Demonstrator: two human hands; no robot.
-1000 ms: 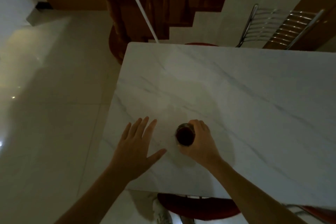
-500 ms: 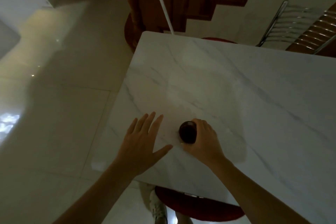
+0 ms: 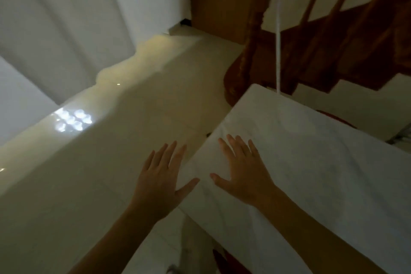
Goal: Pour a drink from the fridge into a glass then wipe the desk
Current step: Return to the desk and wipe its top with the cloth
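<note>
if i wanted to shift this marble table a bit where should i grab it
Take the table by its near left edge, coming from the side the person stands on. That edge overhangs open floor, so fingers could curl under the slab. The right hand is spread open over the top beside that edge; the left hand is open past it, over the floor. This is a judgement; the table's weight cannot be told.

left hand (image 3: 163, 177): open, fingers spread | right hand (image 3: 242, 173): open, palm down, possibly flat
</note>
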